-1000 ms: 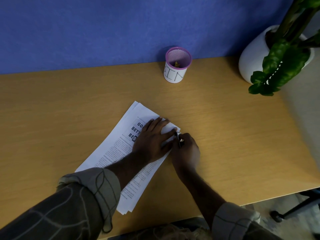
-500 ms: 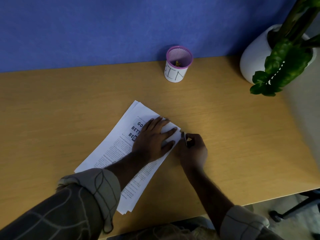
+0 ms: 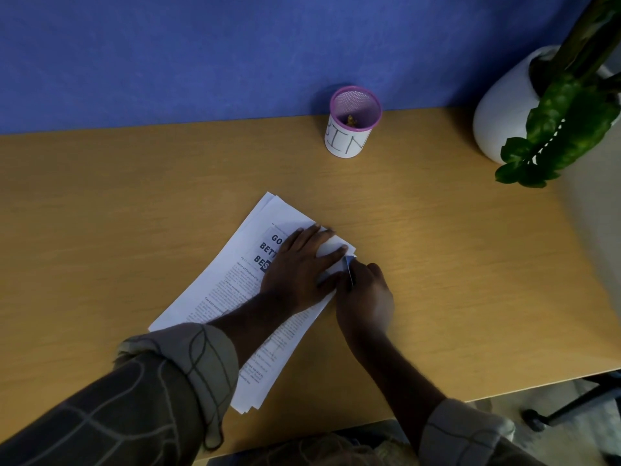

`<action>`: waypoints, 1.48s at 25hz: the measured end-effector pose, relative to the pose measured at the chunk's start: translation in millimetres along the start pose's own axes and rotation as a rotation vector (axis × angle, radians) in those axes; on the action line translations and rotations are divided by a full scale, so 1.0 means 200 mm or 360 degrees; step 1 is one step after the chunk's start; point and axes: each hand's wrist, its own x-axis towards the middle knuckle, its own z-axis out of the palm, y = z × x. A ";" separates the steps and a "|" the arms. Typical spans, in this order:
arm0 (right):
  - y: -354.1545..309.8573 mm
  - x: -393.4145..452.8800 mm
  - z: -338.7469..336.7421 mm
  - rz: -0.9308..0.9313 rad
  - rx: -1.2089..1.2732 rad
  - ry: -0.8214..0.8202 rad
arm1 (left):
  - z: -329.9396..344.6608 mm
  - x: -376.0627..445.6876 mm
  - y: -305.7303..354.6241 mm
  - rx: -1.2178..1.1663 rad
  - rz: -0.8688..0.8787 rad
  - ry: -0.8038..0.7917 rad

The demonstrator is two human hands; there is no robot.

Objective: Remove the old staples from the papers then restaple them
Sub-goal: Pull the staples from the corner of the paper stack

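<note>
Tool (image 3: 349, 274) in right hand (image 3: 364, 297): indistinct.

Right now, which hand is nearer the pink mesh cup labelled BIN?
Left. The left hand presses the papers, nearer the cup; the right hand sits just behind, farther back.

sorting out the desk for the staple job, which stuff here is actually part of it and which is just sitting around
In use:
- stack of papers, pressed flat by the left hand
- thin metal tool held in the right hand at the papers' corner
- pink mesh cup marked BIN, probably for old staples

Just there:
- potted plant
- blue partition
</note>
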 end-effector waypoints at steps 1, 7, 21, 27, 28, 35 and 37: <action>-0.01 0.01 0.00 -0.0004 -0.0028 -0.0014 | 0.00 0.00 0.00 0.0006 -0.0002 -0.0010; -0.03 0.02 0.01 -0.0001 -0.0150 -0.0016 | -0.02 0.01 0.01 0.0030 -0.0015 -0.0011; 0.01 0.01 0.06 0.0188 0.0308 0.0105 | -0.05 0.00 0.03 0.0003 0.0005 -0.0037; 0.03 0.03 0.07 0.0319 0.0466 0.0135 | -0.04 0.00 0.03 0.0031 0.0006 -0.0034; 0.04 0.03 0.07 0.0348 0.0493 0.0120 | -0.04 0.00 0.03 0.0026 0.0006 -0.0034; 0.06 0.04 0.05 0.0468 0.0651 0.0076 | -0.04 0.00 0.03 0.0031 -0.0006 -0.0029; 0.06 0.05 0.05 0.0510 0.0695 0.0076 | -0.04 0.00 0.03 0.0025 -0.0014 -0.0035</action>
